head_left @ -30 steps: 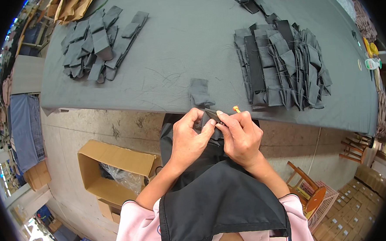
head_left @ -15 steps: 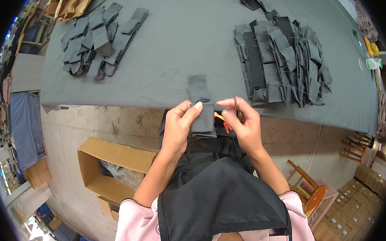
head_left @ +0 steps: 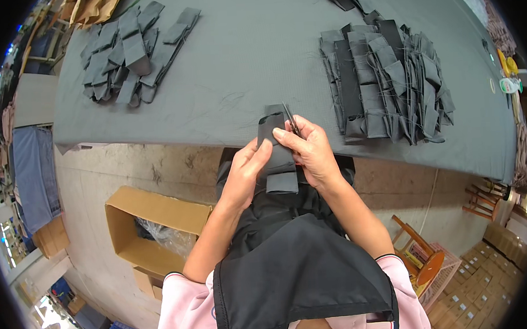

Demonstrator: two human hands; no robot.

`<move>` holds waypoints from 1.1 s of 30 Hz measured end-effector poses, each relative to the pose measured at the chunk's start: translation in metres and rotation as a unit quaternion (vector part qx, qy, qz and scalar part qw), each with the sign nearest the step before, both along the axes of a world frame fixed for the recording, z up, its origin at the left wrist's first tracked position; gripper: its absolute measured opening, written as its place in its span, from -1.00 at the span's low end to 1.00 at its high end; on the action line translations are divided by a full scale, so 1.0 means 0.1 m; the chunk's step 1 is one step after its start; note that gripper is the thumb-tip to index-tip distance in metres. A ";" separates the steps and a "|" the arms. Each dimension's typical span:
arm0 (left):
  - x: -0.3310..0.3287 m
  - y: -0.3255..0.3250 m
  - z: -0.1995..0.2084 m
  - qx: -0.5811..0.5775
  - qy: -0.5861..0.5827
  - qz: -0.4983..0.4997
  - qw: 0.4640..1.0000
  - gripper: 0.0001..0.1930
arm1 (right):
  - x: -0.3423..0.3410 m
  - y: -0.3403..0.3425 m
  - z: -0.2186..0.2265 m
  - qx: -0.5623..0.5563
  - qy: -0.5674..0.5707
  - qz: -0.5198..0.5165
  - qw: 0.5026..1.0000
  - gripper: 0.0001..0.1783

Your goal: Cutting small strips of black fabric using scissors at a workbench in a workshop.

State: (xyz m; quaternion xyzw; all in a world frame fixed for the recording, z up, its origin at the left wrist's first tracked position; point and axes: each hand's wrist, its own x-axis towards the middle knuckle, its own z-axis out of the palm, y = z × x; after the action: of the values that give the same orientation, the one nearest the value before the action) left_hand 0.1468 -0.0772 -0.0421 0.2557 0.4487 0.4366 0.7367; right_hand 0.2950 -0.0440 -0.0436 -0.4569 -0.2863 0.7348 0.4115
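At the table's near edge, a folded dark grey fabric strip (head_left: 280, 156) is held upright between my two hands. My left hand (head_left: 244, 176) is closed on the strip's left side, thumb lying along it. My right hand (head_left: 315, 153) pinches the right side, its thumb on the cloth near the top fold. Dark thread snips (head_left: 291, 119) also sit in my right hand, blades pointing up past the fingers. The strip's lower end hangs over my black apron (head_left: 305, 269). How my fingers grip behind the cloth is hidden.
A grey cloth-covered table (head_left: 240, 64) spans ahead. On it lie a loose heap of grey fabric pieces (head_left: 121, 59) at left and a stacked row (head_left: 384, 81) at right. A cardboard box (head_left: 155, 209) stands on the floor at left, a wooden chair (head_left: 427, 266) at right.
My right hand has come left and up onto the fabric, and the snips now point upward. The strip has been turned or refolded; the orange cord by my right hand is out of sight.
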 end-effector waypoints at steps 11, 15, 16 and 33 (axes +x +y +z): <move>0.04 0.17 -0.11 -0.055 0.052 0.044 0.996 -0.75 | 0.36 -0.55 0.28 0.281 -0.449 0.000 0.848 -0.75; 0.13 0.18 -0.09 -0.011 0.123 0.047 0.991 -0.71 | 0.37 -0.52 0.40 0.345 -0.505 0.042 0.790 -0.71; 0.15 0.18 -0.08 0.017 0.152 0.054 0.987 -0.68 | 0.36 -0.51 0.41 0.360 -0.515 0.042 0.777 -0.72; 0.12 0.17 -0.09 0.013 0.142 0.049 0.988 -0.71 | 0.36 -0.50 0.38 0.363 -0.513 0.031 0.777 -0.82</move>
State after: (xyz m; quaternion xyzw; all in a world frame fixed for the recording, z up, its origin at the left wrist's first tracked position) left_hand 0.1591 -0.0603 -0.0507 0.3025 0.5553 0.4373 0.6395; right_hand 0.3307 -0.0938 -0.0058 -0.5741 -0.7143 0.2457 0.3160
